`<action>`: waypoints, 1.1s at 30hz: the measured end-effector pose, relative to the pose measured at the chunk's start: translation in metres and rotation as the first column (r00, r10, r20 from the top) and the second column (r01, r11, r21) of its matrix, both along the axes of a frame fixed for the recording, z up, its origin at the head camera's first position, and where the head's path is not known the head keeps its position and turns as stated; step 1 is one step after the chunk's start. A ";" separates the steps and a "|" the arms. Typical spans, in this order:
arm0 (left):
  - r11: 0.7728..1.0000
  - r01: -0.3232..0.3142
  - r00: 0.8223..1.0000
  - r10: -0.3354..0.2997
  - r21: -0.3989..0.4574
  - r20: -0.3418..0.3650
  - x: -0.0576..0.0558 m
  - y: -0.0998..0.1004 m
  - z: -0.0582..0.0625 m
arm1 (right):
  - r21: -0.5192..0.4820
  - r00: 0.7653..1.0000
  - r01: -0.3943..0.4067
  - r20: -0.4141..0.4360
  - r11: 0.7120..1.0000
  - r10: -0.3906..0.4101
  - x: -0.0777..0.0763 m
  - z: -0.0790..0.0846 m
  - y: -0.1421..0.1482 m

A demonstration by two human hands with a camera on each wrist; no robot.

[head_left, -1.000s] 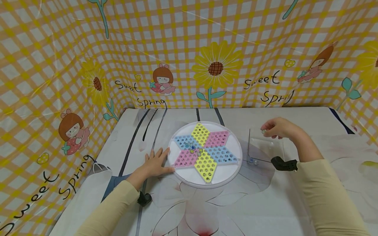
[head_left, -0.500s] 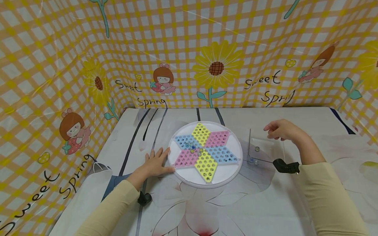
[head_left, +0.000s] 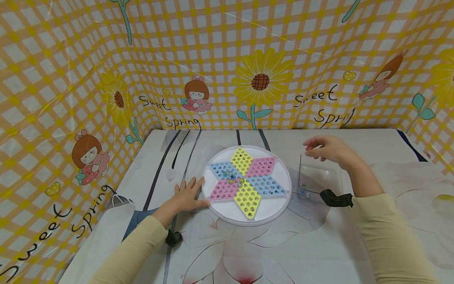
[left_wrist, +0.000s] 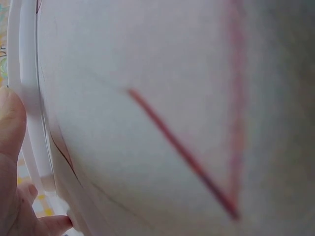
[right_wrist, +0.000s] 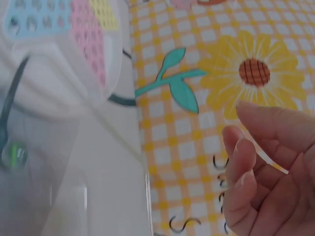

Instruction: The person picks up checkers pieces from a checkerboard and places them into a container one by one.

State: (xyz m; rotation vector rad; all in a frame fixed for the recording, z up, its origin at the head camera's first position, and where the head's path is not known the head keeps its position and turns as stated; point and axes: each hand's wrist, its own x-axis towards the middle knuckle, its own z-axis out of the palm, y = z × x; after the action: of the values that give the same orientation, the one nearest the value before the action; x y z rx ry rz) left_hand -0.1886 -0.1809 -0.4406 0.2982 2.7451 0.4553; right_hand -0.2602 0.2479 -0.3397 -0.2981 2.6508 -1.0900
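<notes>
Checked cloth (head_left: 223, 35) backs the bench (head_left: 319, 244); below the loosely curved right hand (head_left: 327, 148), a marble (right_wrist: 17, 155) has shifted; the spread left hand (head_left: 185, 197) touches the board (head_left: 264, 211).

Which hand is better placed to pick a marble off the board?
Probably the right hand: it holds nothing, near the box, while the left hand touches the rim of the board, perhaps steadying it. The left is nearer the marbles, though.

At the left edge, the left hand (left_wrist: 11, 196), partly in view with fingers spread, rested against a curved white rim (left_wrist: 30, 105), beside a pale, blurred surface (left_wrist: 108, 142) printed with dark red lines (left_wrist: 173, 141).
</notes>
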 end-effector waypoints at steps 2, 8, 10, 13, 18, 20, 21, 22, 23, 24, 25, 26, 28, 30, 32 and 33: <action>1.000 0.001 1.000 -0.001 -0.002 0.000 0.000 0.000 0.000 | -0.021 1.000 -0.008 -0.005 1.000 0.008 0.001 0.002 -0.007; 1.000 0.001 1.000 -0.001 -0.010 0.002 -0.002 0.000 -0.002 | -0.046 1.000 -0.020 0.006 0.999 0.020 -0.001 0.004 -0.027; 1.000 0.000 1.000 0.000 -0.011 0.000 -0.001 0.000 -0.001 | -0.051 1.000 -0.016 0.013 0.999 0.017 -0.002 0.003 -0.033; 1.000 -0.002 1.000 0.002 -0.008 0.000 -0.001 0.001 0.000 | -0.054 1.000 -0.010 0.025 0.999 0.012 -0.003 0.001 -0.042; 1.000 -0.004 1.000 0.004 -0.007 0.001 0.000 0.001 0.002 | -0.062 0.999 -0.009 0.040 0.998 0.012 -0.004 -0.004 -0.058; 1.000 -0.006 1.000 0.006 -0.007 0.003 0.000 0.001 0.001 | -0.071 0.999 -0.013 0.047 0.997 0.016 -0.005 -0.008 -0.063; 1.000 -0.006 1.000 0.006 -0.008 0.004 0.000 0.001 0.001 | -0.077 0.998 -0.015 0.052 0.997 0.019 -0.006 -0.009 -0.066; 1.000 -0.007 1.000 0.007 -0.008 0.005 0.000 0.001 0.001 | -0.084 0.998 -0.018 0.055 0.996 0.023 -0.006 -0.011 -0.069; 1.000 -0.008 1.000 0.008 -0.007 0.006 0.001 0.001 0.001 | -0.091 0.998 -0.025 0.057 0.995 0.031 -0.006 -0.013 -0.072; 1.000 -0.008 1.000 0.008 -0.006 0.007 0.001 0.001 0.001 | -0.095 0.998 -0.031 0.059 0.995 0.037 -0.007 -0.015 -0.075; 1.000 -0.007 1.000 0.007 -0.007 0.008 0.001 0.001 0.001 | -0.101 0.997 -0.036 0.063 0.994 0.043 -0.007 -0.016 -0.078; 1.000 -0.007 1.000 0.007 -0.007 0.009 0.001 0.001 0.001 | -0.106 0.996 -0.042 0.069 0.994 0.049 -0.008 -0.018 -0.080; 1.000 -0.008 1.000 0.008 -0.001 0.008 0.001 0.001 0.001 | -0.115 0.995 -0.054 0.083 0.992 0.064 -0.009 -0.020 -0.086; 1.000 -0.009 1.000 0.009 -0.003 0.009 0.000 0.000 0.000 | -0.121 0.992 -0.063 0.096 0.991 0.075 -0.010 -0.022 -0.091; 1.000 -0.008 1.000 0.008 -0.004 0.005 0.000 0.000 -0.001 | -0.130 0.991 -0.072 0.105 0.989 0.086 -0.010 -0.024 -0.096; 1.000 -0.007 1.000 0.007 -0.003 0.002 0.000 -0.001 -0.002 | -0.131 0.990 -0.078 0.106 0.988 0.092 -0.011 -0.025 -0.098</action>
State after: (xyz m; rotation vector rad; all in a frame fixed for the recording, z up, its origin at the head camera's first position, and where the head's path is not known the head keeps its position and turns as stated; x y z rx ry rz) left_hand -0.1890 -0.1818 -0.4423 0.2867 2.7451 0.4534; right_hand -0.2711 0.1494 -0.3651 -0.3604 2.4534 -1.2132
